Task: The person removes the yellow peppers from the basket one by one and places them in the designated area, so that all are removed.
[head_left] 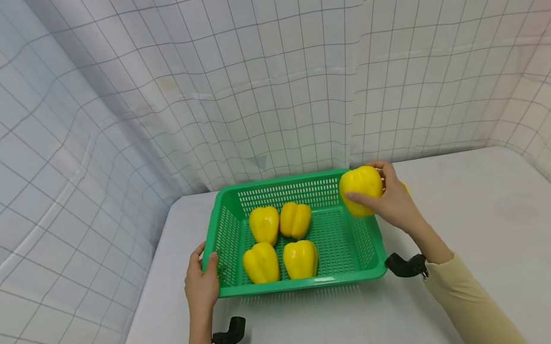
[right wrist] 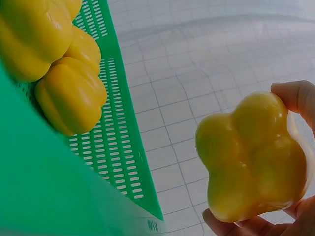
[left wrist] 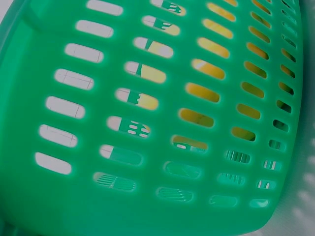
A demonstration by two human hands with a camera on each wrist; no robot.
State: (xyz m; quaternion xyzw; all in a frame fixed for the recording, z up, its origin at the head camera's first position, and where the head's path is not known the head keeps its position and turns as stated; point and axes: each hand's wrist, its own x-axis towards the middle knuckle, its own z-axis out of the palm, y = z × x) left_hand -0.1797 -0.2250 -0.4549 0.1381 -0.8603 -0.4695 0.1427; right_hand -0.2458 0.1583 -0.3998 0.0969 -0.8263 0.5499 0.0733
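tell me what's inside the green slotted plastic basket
Four glossy yellow block-shaped bell peppers lie in the green slotted plastic basket in two rows of two, toward its left end. Its floor directly beneath them is covered, so what lies there cannot be seen.

Soft, even light; the 2 wrist views look dimmer.

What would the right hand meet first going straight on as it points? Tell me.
The right hand, yellow pepper leading, would probably meet the green basket's far rim; if held high enough, the curtain behind. Depth is unclear.
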